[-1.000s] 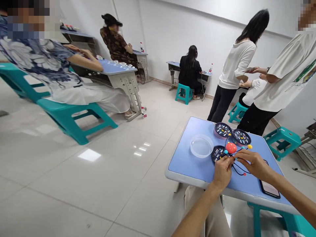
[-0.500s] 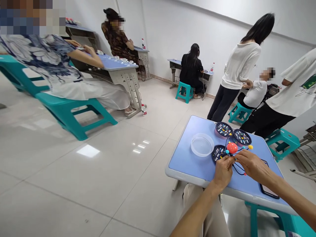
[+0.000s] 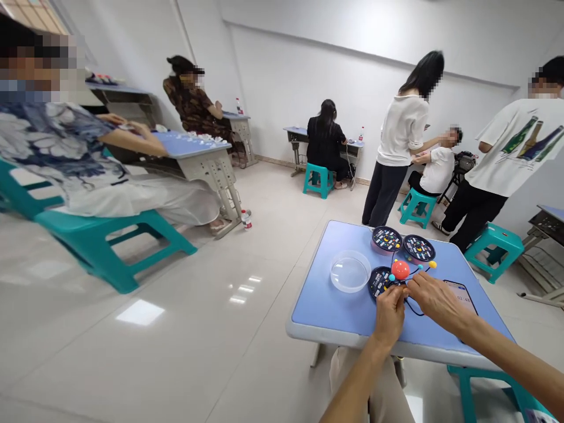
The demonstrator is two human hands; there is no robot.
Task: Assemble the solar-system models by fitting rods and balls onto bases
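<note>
Both hands work close together over the near side of a blue desk (image 3: 317, 305). Between them stands a solar system model with a glossy red ball (image 3: 400, 270) at its centre and small coloured balls on thin black arms. My left hand (image 3: 390, 311) is closed, its thumb and fingers pinching the model's dark lower part below the ball. My right hand (image 3: 434, 298) pinches at one black arm beside it; its fingertips hide the exact spot. A black round base (image 3: 379, 282) printed with planets and labels lies partly behind my left hand.
Two more printed round discs (image 3: 386, 239) (image 3: 419, 249) sit at the desk's back. A clear round plastic dish (image 3: 350, 272) lies left, a phone (image 3: 460, 294) right, partly under my right forearm. Teal stools (image 3: 496, 247) and several people stand or sit around.
The camera view has tilted and shifted, so the desk sits lower and further left. My hands keep their pinch on the model; more of the phone's screen shows.
</note>
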